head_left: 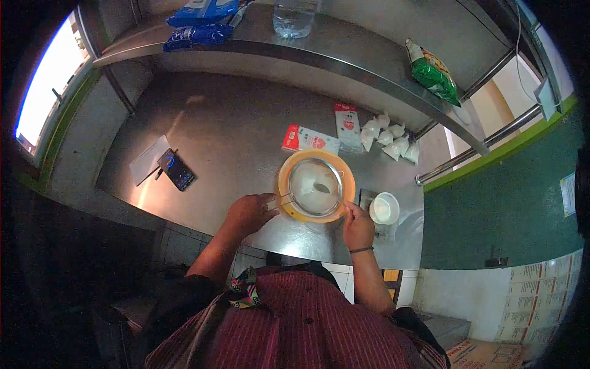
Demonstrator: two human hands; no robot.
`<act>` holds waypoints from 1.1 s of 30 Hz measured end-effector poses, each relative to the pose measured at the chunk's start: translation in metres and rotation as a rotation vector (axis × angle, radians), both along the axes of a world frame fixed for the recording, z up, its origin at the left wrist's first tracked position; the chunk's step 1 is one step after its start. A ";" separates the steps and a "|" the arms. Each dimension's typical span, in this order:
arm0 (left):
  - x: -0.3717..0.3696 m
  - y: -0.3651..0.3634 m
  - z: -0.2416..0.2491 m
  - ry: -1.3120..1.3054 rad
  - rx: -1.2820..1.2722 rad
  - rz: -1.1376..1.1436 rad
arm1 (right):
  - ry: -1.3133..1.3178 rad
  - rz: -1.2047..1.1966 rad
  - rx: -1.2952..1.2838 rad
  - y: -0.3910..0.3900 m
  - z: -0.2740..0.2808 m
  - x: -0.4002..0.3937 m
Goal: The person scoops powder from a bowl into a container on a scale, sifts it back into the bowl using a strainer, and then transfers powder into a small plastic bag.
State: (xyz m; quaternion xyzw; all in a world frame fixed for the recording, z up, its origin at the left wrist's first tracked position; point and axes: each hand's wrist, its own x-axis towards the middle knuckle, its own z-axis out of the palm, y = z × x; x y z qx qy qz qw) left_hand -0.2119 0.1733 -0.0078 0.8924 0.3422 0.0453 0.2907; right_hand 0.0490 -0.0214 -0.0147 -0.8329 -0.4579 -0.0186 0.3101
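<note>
A round metal sieve (301, 200) with white powder in it lies over an orange bowl (349, 184) on the steel table. My left hand (251, 213) is closed around the sieve's handle at the bowl's left side. At the right rim, my right hand (357, 226) pinches the end of a spoon (322, 187), whose head rests in the powder. A white cup (384, 208) with pale contents stands on a flat scale-like object just right of my right hand.
Red-and-white boxes (318, 141) and several tied bags of white powder (396, 147) sit behind the bowl. A phone (177, 170) and a white sheet (147, 161) lie at the left. Overhead, a steel shelf (362, 61) holds blue packs, a clear container and a green pack (432, 74).
</note>
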 end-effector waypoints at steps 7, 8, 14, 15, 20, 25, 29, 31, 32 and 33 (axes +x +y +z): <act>-0.001 -0.001 -0.001 -0.023 -0.004 0.022 | -0.014 0.017 0.016 -0.004 0.002 -0.002; -0.001 -0.001 -0.001 -0.018 0.015 0.026 | -0.016 0.017 0.017 -0.005 0.002 -0.001; 0.000 -0.002 0.009 0.021 -0.042 0.042 | -0.012 -0.006 -0.028 -0.009 0.003 -0.005; 0.000 -0.002 0.007 0.021 -0.042 0.040 | -0.009 -0.015 -0.042 -0.010 0.003 -0.005; -0.001 -0.001 -0.003 -0.024 0.027 0.028 | 0.017 -0.016 -0.088 -0.009 0.007 -0.007; -0.001 0.000 -0.005 -0.045 0.059 0.013 | -0.019 0.005 -0.045 -0.008 -0.001 -0.003; 0.000 -0.002 0.007 0.008 0.032 0.019 | -0.017 -0.009 -0.075 -0.008 -0.004 -0.003; 0.001 -0.002 0.007 0.027 0.021 0.020 | 0.016 -0.001 -0.066 -0.009 -0.003 -0.003; 0.001 -0.001 0.008 0.049 0.011 0.027 | 0.016 0.000 -0.065 -0.007 -0.002 -0.002; 0.000 -0.002 0.009 0.051 0.010 0.027 | 0.002 0.014 -0.079 -0.006 -0.002 -0.001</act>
